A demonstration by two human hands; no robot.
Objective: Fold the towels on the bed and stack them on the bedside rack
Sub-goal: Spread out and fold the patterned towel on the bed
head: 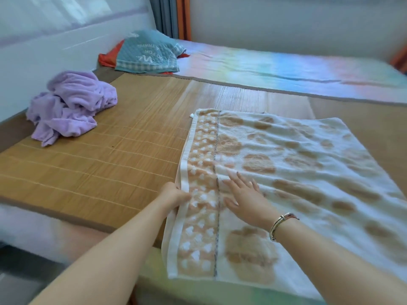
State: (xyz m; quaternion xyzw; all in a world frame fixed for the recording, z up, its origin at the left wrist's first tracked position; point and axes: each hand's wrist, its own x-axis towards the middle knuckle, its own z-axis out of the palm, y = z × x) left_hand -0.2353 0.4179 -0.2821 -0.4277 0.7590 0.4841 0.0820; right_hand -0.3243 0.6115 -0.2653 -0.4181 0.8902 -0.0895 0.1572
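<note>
A white towel with tan blotches and a peach heart-patterned border (293,172) lies spread flat on the bamboo mat (105,155), its near end hanging over the bed's edge. My left hand (174,194) grips the towel's left border edge, fingers curled under it. My right hand (244,194), a bracelet on its wrist, rests flat on the towel just right of the border, fingers straight and spread. A crumpled lilac towel (70,106) sits in a heap at the mat's far left. No bedside rack shows in view.
A teal quilted pillow over a red cloth (147,53) lies at the head of the bed by the white headboard (44,47). A pastel sheet (286,69) covers the far side of the bed. Floor shows at the lower left.
</note>
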